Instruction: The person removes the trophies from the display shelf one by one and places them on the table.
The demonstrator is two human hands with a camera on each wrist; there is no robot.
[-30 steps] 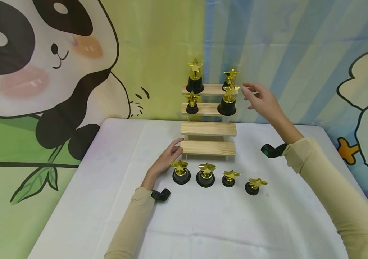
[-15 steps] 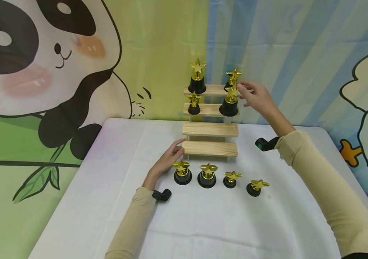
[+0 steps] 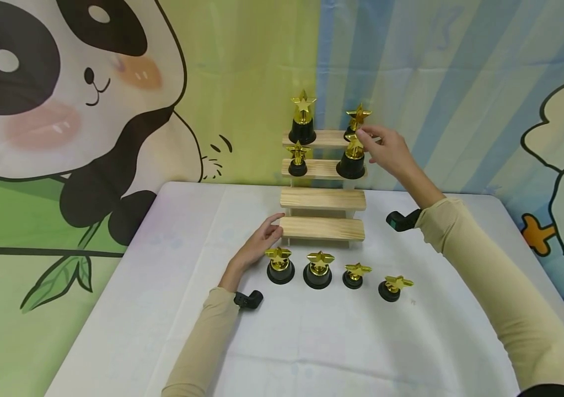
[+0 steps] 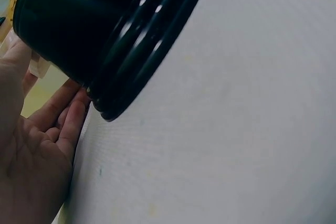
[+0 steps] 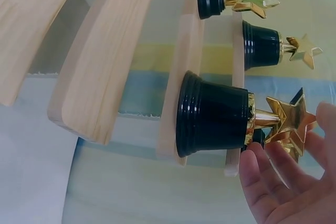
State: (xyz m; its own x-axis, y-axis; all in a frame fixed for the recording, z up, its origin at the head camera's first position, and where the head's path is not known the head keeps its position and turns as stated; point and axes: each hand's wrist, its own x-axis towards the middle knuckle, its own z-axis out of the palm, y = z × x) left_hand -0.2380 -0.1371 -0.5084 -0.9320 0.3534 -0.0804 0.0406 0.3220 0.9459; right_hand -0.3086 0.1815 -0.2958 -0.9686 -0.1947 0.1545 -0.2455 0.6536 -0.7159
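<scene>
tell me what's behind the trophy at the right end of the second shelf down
Another gold-star trophy on the top shelf: its star shows, but the front trophy and right hand hide part of its black base.

No legible lettering or numbers

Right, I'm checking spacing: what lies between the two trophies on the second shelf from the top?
Nothing stands between the smaller trophy and the larger trophy: just bare wooden shelf, in both the head and right wrist views.

The white table [image 3: 262, 342] bears four trophies [image 3: 318, 273] and a tiered wooden stand [image 3: 322, 198] holding four more.
</scene>
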